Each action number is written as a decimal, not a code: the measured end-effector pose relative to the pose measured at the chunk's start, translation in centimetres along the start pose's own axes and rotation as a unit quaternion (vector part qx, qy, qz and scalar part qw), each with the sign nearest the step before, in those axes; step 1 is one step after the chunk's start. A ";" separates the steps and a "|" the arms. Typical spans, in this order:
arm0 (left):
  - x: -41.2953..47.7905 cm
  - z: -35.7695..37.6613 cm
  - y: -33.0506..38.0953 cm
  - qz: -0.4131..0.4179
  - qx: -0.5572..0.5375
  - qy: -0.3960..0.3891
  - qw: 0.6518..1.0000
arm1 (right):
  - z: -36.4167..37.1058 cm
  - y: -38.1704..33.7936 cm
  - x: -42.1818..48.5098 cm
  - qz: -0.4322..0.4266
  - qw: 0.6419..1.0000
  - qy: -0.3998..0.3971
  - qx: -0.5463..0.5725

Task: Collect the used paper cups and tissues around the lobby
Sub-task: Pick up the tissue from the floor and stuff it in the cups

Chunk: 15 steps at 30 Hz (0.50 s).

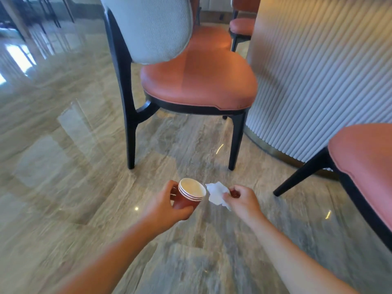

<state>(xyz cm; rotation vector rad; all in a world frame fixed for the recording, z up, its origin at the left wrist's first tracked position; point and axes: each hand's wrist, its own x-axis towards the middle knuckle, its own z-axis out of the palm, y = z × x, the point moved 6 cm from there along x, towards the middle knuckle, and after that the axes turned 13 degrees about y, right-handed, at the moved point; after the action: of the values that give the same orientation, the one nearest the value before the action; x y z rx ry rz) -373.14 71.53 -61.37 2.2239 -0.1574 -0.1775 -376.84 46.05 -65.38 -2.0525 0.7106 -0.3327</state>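
My left hand [164, 205] grips a stack of nested red paper cups [191, 193] with white rims, held above the floor with the open mouth tilted up and to the right. My right hand [244, 200] pinches a crumpled white tissue [216, 193] just to the right of the cups' rim. The tissue and the cups are close together but a small gap shows between them. Both forearms reach in from the bottom of the head view.
A chair with an orange seat [199, 77], pale backrest and black legs stands directly ahead on the glossy marble floor [63, 166]. A ribbed round table base [318, 71] rises at the right. Another orange chair [364, 166] is at the right edge.
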 end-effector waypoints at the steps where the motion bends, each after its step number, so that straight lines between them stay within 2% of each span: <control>1: -0.2 -0.3 1.0 0.010 -0.018 0.018 1.000 | -1.2 -2.1 0.1 -0.010 1.000 -0.002 0.017; 4: -1.6 -0.8 3.0 0.043 -0.032 0.047 0.997 | -4.7 -6.3 -0.9 -0.035 0.998 -0.004 0.060; 8: -2.5 -0.9 3.8 0.071 -0.011 0.050 0.996 | -7.5 -6.3 -3.2 -0.021 0.997 0.012 0.070; 12: -2.0 -0.3 4.4 0.102 0.023 0.040 0.994 | -9.3 -7.6 -2.3 -0.014 0.995 0.042 0.093; 15: -1.5 0.8 5.1 0.132 0.048 0.020 0.990 | -10.0 -9.2 -2.4 -0.051 0.992 0.026 0.116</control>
<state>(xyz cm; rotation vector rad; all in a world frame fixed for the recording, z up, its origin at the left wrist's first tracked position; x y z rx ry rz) -375.00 68.07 -57.71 2.2743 -0.4425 0.0196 -380.38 44.60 -52.15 -1.8676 0.5704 -0.5067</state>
